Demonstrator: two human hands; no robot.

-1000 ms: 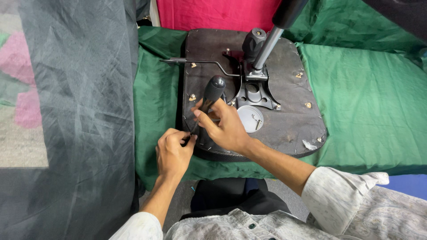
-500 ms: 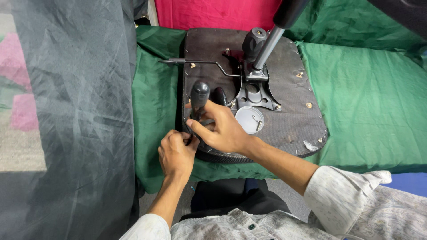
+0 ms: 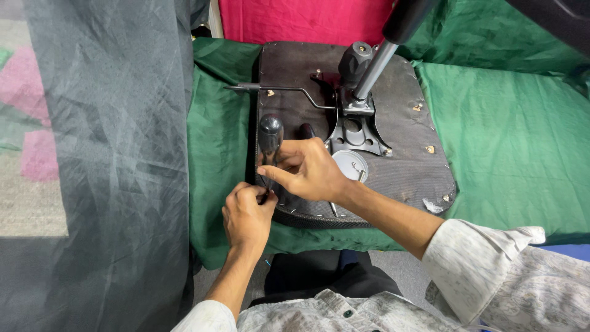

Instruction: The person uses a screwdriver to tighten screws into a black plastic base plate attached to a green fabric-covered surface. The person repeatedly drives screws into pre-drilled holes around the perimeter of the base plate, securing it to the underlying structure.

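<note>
Around you a green cloth covers the tabletop, with a red cloth behind it. To your left hangs a sheer grey mesh fabric, and through it a pink and grey floor shows.

Even, fairly bright indoor light falls from overhead onto the dark seat base — soft, short shadows sit under the hands near its front edge. The metal post rising from it carries a pale sheen. Left of the seat base, sheer grey fabric looks hazy. Focus is sharp at centre — straight lines bow slightly toward the corners.
</note>
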